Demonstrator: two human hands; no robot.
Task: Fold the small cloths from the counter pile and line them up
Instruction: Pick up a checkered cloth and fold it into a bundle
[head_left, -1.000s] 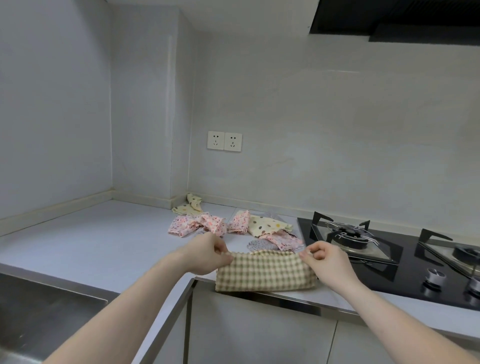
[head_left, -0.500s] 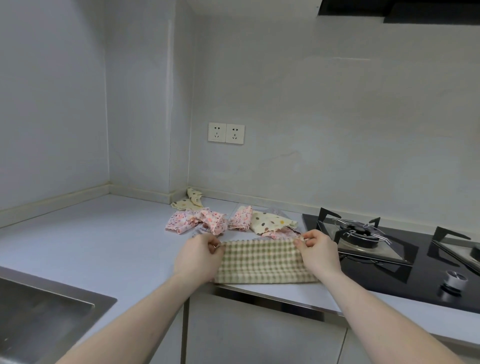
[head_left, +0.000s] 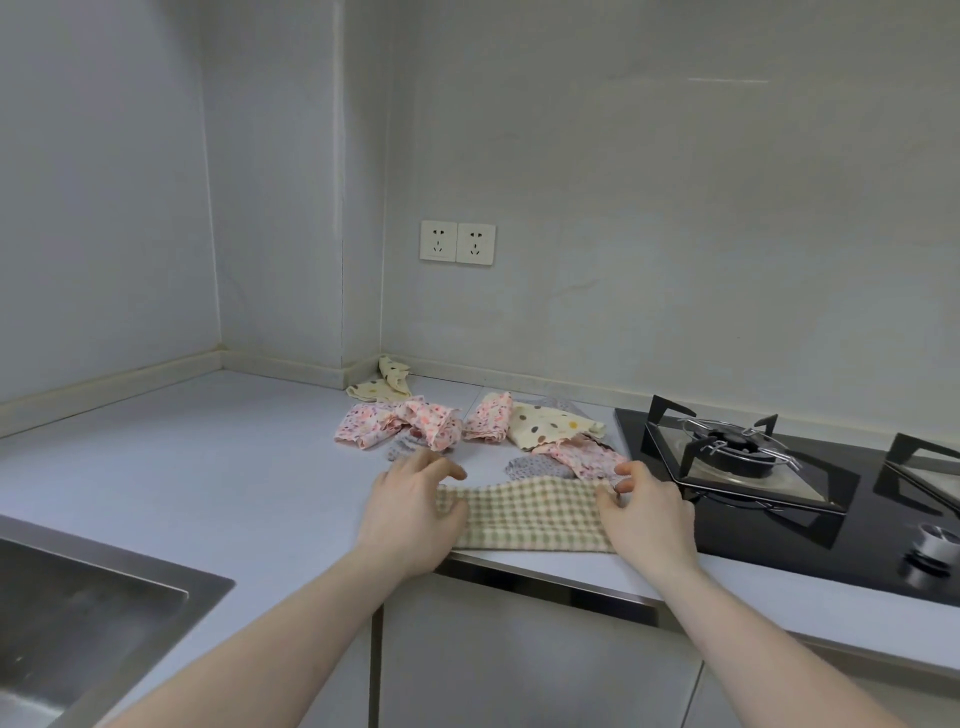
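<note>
Steel of the sink (head_left: 78, 618) is cut off at the lower left, its basin mostly out of view. Right of it the pale counter (head_left: 218, 467) runs bare up to my hands. My left hand (head_left: 410, 512) lies flat with loose fingers over the left end of the checked cloth (head_left: 524, 514), hiding that corner; my right hand (head_left: 647, 519) rests on the right end, its fingertips curled at the top edge, though I cannot tell whether they pinch it. The cloth lies at the counter's front edge. Behind it sits the pile of small cloths (head_left: 467, 428), overlapping so their number is unclear. Two wall sockets (head_left: 457, 243) carry no readable marking. Farthest right, the black gas hob (head_left: 779, 478) is cut off by the frame.
</note>
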